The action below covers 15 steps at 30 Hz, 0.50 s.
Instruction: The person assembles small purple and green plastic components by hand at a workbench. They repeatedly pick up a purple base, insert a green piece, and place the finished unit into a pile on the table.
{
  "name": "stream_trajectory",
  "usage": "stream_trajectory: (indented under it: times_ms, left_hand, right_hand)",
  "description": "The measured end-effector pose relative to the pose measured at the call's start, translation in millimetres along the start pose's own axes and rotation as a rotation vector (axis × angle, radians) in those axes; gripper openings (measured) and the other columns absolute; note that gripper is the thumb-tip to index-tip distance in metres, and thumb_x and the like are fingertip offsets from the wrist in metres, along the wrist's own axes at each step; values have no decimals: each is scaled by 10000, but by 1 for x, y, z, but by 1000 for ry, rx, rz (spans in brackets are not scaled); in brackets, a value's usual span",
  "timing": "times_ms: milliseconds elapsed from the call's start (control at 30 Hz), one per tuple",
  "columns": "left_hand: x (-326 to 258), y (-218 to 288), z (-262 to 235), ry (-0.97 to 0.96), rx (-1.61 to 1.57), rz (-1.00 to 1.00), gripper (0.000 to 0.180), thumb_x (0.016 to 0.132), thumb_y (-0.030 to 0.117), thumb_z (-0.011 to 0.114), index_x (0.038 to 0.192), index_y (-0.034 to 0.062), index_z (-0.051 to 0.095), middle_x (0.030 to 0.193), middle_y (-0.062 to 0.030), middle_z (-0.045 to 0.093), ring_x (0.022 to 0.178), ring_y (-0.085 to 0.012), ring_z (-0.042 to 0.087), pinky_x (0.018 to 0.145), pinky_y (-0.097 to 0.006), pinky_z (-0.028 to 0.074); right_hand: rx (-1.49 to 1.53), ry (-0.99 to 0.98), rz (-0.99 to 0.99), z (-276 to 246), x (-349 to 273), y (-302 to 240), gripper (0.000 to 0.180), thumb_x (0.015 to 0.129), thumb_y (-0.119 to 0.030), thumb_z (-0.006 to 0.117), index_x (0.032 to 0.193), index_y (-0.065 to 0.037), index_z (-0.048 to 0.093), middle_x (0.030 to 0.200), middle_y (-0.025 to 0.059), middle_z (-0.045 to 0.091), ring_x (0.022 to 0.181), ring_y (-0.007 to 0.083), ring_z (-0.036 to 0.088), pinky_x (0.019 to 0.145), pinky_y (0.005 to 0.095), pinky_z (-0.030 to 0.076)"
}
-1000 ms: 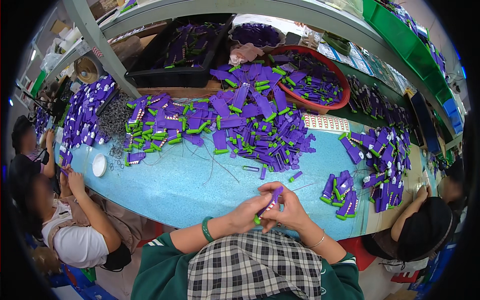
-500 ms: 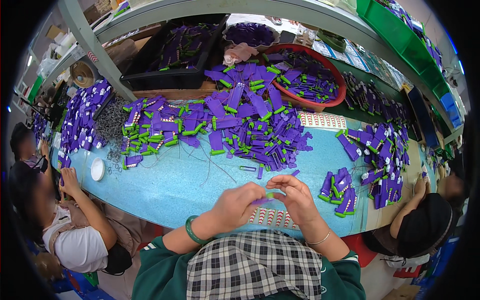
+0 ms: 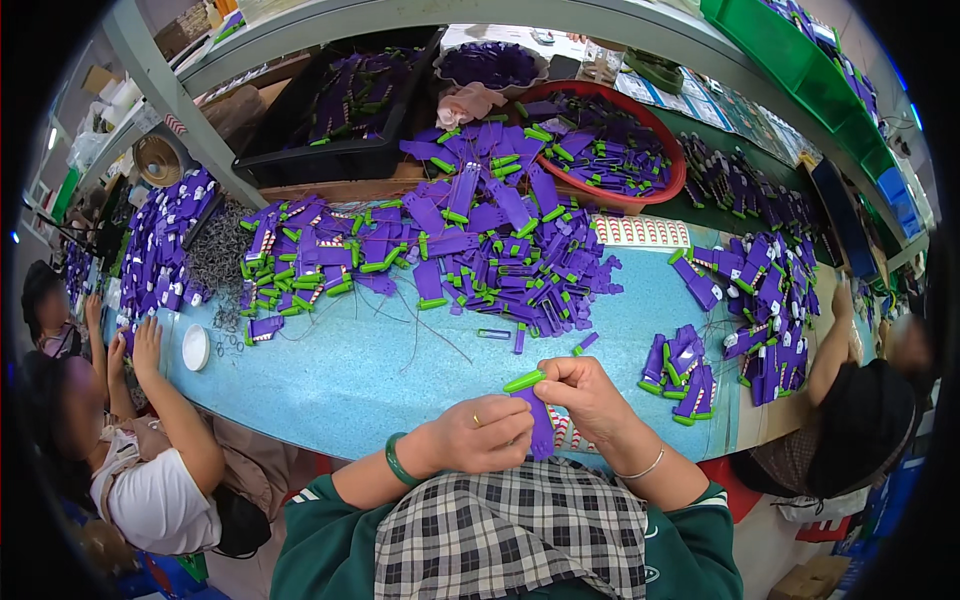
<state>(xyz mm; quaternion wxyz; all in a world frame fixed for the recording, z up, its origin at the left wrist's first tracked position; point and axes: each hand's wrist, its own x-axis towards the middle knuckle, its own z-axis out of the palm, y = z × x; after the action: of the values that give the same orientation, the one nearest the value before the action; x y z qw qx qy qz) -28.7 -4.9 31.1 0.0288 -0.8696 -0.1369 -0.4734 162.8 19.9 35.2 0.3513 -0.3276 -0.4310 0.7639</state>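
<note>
A flat purple plastic piece with a green end [image 3: 541,415] is between my hands, its green end pointing away from me. My right hand [image 3: 588,398] pinches it by the green end with thumb and forefinger. Curled fingers of my left hand [image 3: 482,434] close on its left edge. Behind them, a sheet of red-and-white stickers [image 3: 574,437] lies partly hidden at the table's near edge. Farther off spreads a large heap of similar purple-and-green pieces [image 3: 500,235], some with thin wires. A small group of finished-looking pieces [image 3: 680,372] lies to my right.
Beyond the heap stand a red basin [image 3: 683,170] and a black tray [image 3: 320,165], both holding purple parts. A white dish [image 3: 196,347] sits left on the blue table [image 3: 340,385], near metal rings [image 3: 225,245]. Co-workers sit on both sides; a shelf beam [image 3: 450,30] crosses above.
The purple piece has turned so its flat face shows. My right fingers have closed onto its green end, and my left hand has come lower. Co-workers' arms on both sides have moved.
</note>
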Motion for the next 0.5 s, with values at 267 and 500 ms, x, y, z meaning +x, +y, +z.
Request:
stream_trajectory:
  times_ms: [267, 500]
  left_hand:
    - [-1, 2, -5, 12, 59, 14, 151, 657, 26, 664, 800, -2, 625, 888, -111, 584, 831, -251, 622, 646, -305, 571]
    - [-11, 2, 3, 46, -51, -256, 168, 644, -38, 671, 802, 5, 631, 837, -102, 601, 783, -253, 631, 631, -315, 559]
  right_hand:
    - [137, -33, 375, 9, -15, 4, 276, 918, -219, 565, 740, -27, 652, 722, 17, 630, 631, 70, 538, 589, 230, 439]
    - [-3, -123, 116, -13, -41, 10, 224, 890, -182, 586, 768, 3, 622, 763, 52, 628, 657, 131, 564, 680, 277, 450]
